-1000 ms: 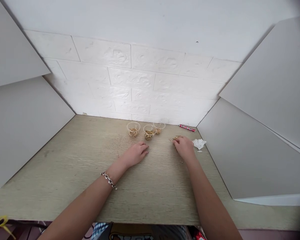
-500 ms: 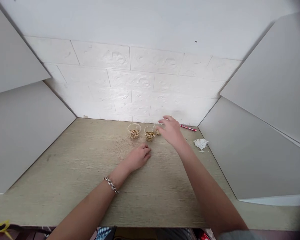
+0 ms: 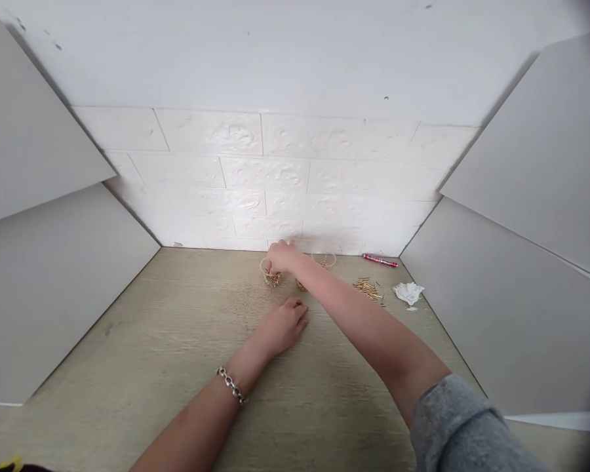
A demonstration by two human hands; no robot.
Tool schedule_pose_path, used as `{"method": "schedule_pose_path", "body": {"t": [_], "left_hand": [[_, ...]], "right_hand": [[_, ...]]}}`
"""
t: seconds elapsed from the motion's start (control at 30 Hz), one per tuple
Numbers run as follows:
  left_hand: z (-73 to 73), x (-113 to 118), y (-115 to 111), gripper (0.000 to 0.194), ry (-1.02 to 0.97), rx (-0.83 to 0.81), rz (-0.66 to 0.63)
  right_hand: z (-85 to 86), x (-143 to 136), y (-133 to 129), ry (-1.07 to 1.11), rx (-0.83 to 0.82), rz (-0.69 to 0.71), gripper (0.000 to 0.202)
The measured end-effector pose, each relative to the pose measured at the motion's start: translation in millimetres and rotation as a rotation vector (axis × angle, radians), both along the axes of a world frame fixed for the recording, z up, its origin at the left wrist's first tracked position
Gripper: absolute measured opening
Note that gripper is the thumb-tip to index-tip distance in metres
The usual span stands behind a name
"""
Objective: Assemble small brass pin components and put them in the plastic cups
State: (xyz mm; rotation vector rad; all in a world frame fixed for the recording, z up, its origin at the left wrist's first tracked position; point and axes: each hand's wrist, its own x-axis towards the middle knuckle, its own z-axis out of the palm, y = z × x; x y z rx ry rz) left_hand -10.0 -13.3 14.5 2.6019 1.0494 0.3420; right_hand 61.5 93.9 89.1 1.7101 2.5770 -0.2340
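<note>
So, right arm: reaching well forward and slanting across to the left over the table, with a grey sleeve bunched up near the elbow.
Right hand: right at the mouth of the left-hand cup, wrist bent a bit, fingers pointing down.
Right grip: fingers look drawn in close together, but honestly can't tell if anything's pinched between the tips, way too small.
Gold bits in that cup: a bunch of little gold pieces, sitting just below the right grip.
Middle cup: mostly hidden by the right forearm, more gold showing in it.
Far cup: clear, just past the forearm, near the wall.
Loose gold pins: little pile on the table, right of the forearm and well apart from the right grip.
Left hand: lying on the table nearer the body, fingers loosely curled, close to the middle cup; can't see what's under that grip, if anything.
Left wrist: chain bracelet.
Right side: red pen by the wall, crumpled white tissue beyond the pins.
</note>
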Motion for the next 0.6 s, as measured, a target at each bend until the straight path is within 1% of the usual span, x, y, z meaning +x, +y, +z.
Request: {"method": "schedule_pose_path", "body": {"t": [0.1, 0.27, 0.4, 0.6], "left_hand": [[-1.1, -0.1, -0.6, 0.019, 0.004, 0.018, 0.002], [-2.7, -0.8, 0.4, 0.020, -0.007, 0.022, -0.008], [-2.6, -0.4, 1.4, 0.021, -0.021, 0.007, -0.013], [-1.5, -0.6, 0.3, 0.021, -0.018, -0.009, -0.002]], "right_hand": [[1.3, 3.1, -3.1, 0.001, -0.023, 0.017, 0.007], [1.2, 3.8, -2.7, 0.036, -0.071, 0.010, 0.014], [-1.4, 1.5, -2.6, 0.046, -0.068, 0.009, 0.013], [-2.7, 1.5, -8.2, 0.070, -0.049, 0.017, 0.018]]}}
